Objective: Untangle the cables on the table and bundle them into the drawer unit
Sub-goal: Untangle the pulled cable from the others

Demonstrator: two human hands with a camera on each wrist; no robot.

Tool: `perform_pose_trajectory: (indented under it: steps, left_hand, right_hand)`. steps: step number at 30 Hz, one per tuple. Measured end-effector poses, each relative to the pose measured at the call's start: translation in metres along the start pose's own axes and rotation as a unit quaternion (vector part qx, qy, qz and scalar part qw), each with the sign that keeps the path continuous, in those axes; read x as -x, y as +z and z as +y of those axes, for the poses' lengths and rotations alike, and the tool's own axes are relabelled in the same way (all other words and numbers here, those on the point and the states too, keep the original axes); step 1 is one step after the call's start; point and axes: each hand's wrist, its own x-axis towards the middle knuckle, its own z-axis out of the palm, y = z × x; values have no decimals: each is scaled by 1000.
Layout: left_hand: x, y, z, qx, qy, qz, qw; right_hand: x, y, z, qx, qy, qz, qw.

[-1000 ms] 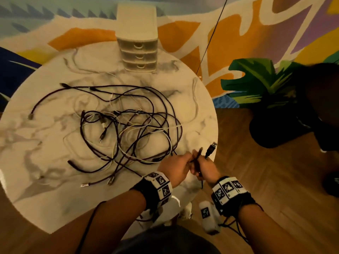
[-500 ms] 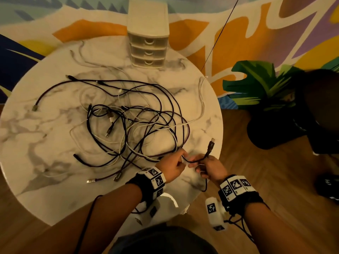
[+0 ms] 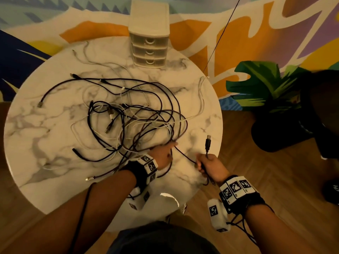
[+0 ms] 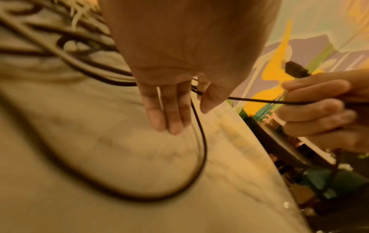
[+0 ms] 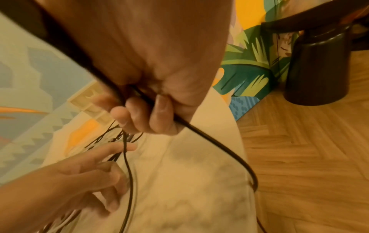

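**Our hands draw apart along the black cable**

A second ago we held our two hands pressed together at the near edge of the table, both on one black cable (image 3: 185, 156). Now they sit well apart. Our right hand (image 3: 211, 166) has pulled out to the right and kept its grip, fingers curled round the cable, with the USB plug (image 3: 208, 143) standing higher above the fist than before. Our left hand (image 3: 162, 154) has moved toward the tangle of cables (image 3: 132, 121), its fingers now stretched out straight. Between the hands a length of black cable has come free and spans the gap. The head view has also shifted forward, so the drawer unit (image 3: 149, 33) sits nearer the top centre.
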Motion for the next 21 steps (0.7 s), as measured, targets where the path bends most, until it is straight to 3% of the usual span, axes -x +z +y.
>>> perform_pose_trajectory:
  steps: [3,5,9,13,17,21]
  left_hand:
    - [-9,-25,-5,-96,-34,56,993]
    - [-11,-25,-4,-133,-68,55,987]
    - [-16,-23,0,-133,-114,75,982]
    - [-32,-59,3,-118,-121,122,978]
    - [-32,-65,1,-123,-145,111,975]
    - [-30,-60,-4,-175,-133,70,973]
  right_hand:
    - [-2,-19,1,-21,-35,35,999]
    - [-1,-29,3,-20,-61,57,996]
    - [8,-46,-11,18,-157,100,982]
    - [25,-72,-41,-40,-224,154,962]
    - [30,-79,-26,-59,-204,176,961]
    - [24,-82,16,27,-117,111,987]
